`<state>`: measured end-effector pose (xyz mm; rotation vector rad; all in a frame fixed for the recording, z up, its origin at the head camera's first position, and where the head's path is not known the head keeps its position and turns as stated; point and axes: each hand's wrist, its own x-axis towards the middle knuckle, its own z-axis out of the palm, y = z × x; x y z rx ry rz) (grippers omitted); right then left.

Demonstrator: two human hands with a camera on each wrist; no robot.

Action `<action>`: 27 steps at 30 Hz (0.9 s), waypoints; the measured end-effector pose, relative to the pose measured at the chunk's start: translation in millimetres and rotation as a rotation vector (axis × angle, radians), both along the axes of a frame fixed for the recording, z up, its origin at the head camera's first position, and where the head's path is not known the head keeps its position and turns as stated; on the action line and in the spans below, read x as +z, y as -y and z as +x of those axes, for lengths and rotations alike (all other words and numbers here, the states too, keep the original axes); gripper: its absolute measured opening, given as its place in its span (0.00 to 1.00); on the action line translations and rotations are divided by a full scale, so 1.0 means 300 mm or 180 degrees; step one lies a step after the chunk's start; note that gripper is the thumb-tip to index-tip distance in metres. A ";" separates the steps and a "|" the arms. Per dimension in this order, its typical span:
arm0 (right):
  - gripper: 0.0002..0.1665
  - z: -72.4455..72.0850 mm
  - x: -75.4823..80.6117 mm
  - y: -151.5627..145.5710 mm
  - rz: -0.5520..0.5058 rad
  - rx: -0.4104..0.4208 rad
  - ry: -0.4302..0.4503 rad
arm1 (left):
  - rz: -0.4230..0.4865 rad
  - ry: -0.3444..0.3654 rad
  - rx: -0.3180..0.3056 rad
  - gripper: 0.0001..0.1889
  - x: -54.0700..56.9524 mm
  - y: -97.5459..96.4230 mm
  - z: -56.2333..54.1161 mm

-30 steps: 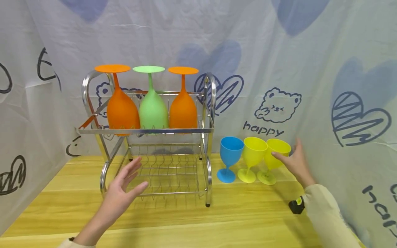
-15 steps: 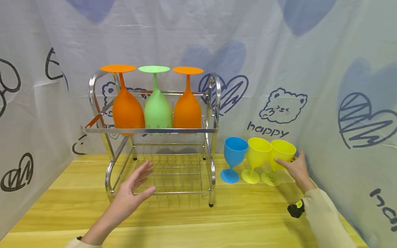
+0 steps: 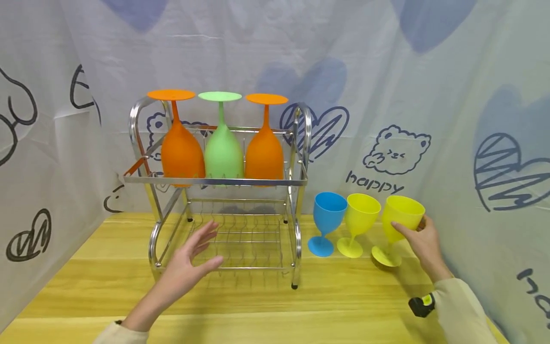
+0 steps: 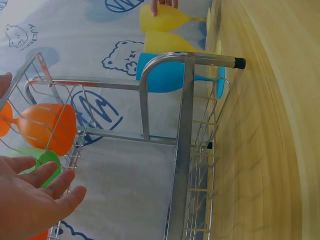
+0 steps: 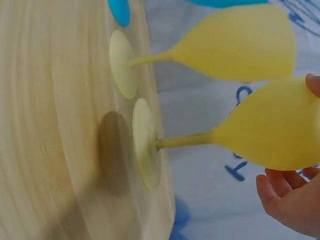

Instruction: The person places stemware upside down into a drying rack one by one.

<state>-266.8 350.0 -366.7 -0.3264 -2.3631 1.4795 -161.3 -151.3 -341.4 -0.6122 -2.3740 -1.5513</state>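
Note:
My right hand grips the bowl of the rightmost yellow goblet, thumb on the near side and fingers behind. That goblet tilts slightly, and its foot is raised off the table with a shadow beneath it. Left of it a second yellow goblet and a blue goblet stand upright. My left hand hovers in front of the metal rack, fingers spread and holding nothing. Upside down on the rack's upper tier are two orange goblets with a green goblet between them.
The rack's lower wire tier stands low over the wooden table. A printed cloth hangs behind and along both sides, close to my right hand. A small black object shows at my right cuff.
My right hand has closed on the rightmost yellow goblet and lifted it, moving it a little away from its neighbour. The left hand keeps its pose; the view has shifted slightly.

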 end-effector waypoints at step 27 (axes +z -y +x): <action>0.49 0.147 0.082 0.191 0.0649 0.0935 -0.0648 | 0.0090 0.0177 -0.0053 0.39 -0.021 -0.039 -0.055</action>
